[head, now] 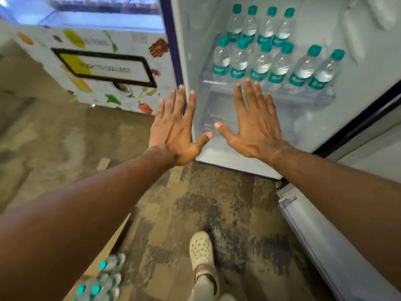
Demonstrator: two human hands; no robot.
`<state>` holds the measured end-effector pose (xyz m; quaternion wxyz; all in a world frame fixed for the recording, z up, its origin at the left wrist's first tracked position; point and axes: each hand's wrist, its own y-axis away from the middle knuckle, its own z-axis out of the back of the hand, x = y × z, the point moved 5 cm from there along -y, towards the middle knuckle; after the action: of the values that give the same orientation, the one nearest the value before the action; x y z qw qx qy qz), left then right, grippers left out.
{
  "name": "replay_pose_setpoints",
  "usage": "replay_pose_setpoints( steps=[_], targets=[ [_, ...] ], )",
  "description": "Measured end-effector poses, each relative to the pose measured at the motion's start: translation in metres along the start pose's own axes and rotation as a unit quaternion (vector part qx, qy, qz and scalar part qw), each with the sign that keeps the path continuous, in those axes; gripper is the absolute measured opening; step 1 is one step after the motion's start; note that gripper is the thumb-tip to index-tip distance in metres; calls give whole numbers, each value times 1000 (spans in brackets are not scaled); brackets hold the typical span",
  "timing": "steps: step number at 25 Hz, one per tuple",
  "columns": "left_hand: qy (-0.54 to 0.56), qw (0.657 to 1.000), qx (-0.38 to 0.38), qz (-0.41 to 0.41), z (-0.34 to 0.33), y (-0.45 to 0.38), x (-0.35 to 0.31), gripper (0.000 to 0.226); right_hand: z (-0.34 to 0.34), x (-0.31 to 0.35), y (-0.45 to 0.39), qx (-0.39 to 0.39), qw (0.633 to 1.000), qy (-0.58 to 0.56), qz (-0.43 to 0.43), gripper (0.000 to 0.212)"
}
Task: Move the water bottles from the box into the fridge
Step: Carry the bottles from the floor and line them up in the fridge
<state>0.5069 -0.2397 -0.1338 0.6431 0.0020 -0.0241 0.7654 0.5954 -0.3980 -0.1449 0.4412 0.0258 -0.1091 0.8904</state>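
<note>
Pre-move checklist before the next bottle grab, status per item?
1. Left hand free: ok, fingers spread, holding nothing.
2. Right hand free: ok, also spread and holding nothing.
3. Fridge door open: ok.
4. Room on door shelf: cannot tell; ten bottles stand there, a gap shows in the back row on the right.
5. Bottles left in box: ok, several visible at lower left.

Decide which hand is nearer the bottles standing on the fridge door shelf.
Right. The right hand has its fingers just below the bottles; the left hand is off to their left, by the door's edge.
</note>
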Motion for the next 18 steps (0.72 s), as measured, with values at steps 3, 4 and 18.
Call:
replay_pose_setpoints(
  steps=[3,4,18],
  targets=[
    [-8,999,36,29,-1,66,24,98,-8,50,31,27,998,-9,54,97],
    [-6,998,39,43,-1,87,35,98,-11,68,40,33,997,-19,71,97],
    [63,951,117,280,-101,364,190,98,-131,321,160,160,951,-82,253,96]
  ],
)
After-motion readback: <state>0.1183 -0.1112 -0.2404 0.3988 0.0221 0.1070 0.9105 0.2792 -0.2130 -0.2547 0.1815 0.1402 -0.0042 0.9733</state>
